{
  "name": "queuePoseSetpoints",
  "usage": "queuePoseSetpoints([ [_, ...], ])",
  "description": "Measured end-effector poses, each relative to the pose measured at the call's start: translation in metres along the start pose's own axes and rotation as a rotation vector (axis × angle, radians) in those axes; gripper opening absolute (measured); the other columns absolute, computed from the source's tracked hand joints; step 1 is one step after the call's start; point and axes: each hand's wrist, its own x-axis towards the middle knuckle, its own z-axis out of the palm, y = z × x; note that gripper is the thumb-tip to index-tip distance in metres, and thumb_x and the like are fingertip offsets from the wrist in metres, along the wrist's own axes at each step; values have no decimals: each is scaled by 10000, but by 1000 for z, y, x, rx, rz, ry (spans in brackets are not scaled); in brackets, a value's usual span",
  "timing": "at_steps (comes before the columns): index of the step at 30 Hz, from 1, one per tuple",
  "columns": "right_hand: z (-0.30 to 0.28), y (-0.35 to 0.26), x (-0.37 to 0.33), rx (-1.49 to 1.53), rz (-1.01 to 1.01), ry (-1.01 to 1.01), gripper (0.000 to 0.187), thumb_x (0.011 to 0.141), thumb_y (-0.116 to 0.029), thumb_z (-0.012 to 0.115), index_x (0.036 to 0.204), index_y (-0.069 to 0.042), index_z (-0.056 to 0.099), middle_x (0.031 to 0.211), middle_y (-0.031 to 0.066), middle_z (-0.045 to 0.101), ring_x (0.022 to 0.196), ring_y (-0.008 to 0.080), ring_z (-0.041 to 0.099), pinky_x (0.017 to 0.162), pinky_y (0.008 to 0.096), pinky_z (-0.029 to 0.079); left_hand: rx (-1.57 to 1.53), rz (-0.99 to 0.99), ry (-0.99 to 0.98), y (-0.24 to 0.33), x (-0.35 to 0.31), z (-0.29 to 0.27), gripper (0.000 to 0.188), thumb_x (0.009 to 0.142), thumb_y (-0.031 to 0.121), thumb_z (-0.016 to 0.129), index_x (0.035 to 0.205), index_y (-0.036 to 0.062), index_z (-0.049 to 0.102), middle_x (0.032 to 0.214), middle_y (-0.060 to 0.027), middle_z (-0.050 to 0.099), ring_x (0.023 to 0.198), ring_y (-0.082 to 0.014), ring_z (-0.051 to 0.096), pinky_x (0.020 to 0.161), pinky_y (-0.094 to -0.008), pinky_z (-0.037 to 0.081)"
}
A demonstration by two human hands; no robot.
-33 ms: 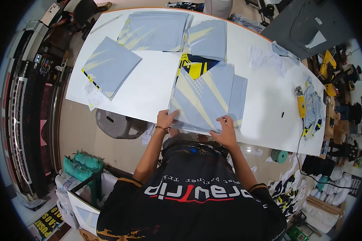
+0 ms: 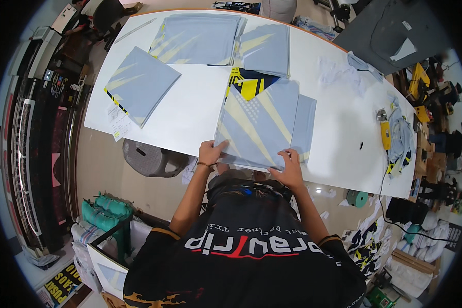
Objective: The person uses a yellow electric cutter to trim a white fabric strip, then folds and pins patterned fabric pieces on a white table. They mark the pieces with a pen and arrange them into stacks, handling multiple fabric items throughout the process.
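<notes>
Head view: grey-blue fabric panels (image 2: 264,120) with pale-yellow streaks lie at the white counter's near edge (image 2: 339,174). The left hand (image 2: 209,153) touches their left side, its grip unclear; the right hand (image 2: 289,168) rests at the near right corner, thumb and fingers apart.

Matt cloth panels (image 2: 276,134) on smooth tabletop (image 2: 339,141)

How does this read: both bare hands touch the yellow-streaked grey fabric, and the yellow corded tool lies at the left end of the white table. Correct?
Not quite: the head view shows the yellow corded tool at the right end of the white table. The left hand and right hand do touch the yellow-streaked grey fabric.
</notes>
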Motion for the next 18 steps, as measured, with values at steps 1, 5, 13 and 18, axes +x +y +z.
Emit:
queuePoseSetpoints([
  [1, 3, 6, -6, 20, 37, 0, 607, 748, -313, 872, 1238, -61, 616, 1351, 198, 493, 1239, 402, 525, 1059, 502, 446, 95, 1, 8, 0, -6, -5, 406, 885, 317, 803, 913, -86, 768, 764, -130, 750, 632, -174, 719, 583, -296, 590],
  [5, 26, 27, -8, 195, 160, 27, 656, 739, -298, 883, 1276, -51, 598, 1310, 197, 475, 1171, 379, 552, 989, 461, 497, 296, -48, 40, -17, 3, -20, 376, 868, 316, 812, 863, -59, 780, 714, -107, 756, 569, -142, 711, 554, -261, 571],
  [13, 47, 39, -17, 263, 331, 257, 543, 836, -300, 830, 1217, 5, 592, 1029, 162, 570, 871, 300, 590, 777, 416, 510, 485, -197, 40, -18, 0, -35, 340, 849, 317, 837, 880, -14, 771, 691, -78, 743, 599, -125, 718, 531, -267, 551],
  [18, 40, 43, -12, 193, 511, 179, 496, 848, -379, 790, 1150, -16, 637, 766, 149, 690, 777, 350, 696, 723, 450, 537, 263, -226, 164, -20, -9, -17, 418, 851, 338, 843, 815, -52, 699, 685, -128, 728, 564, -168, 721, 476, -306, 556],
])
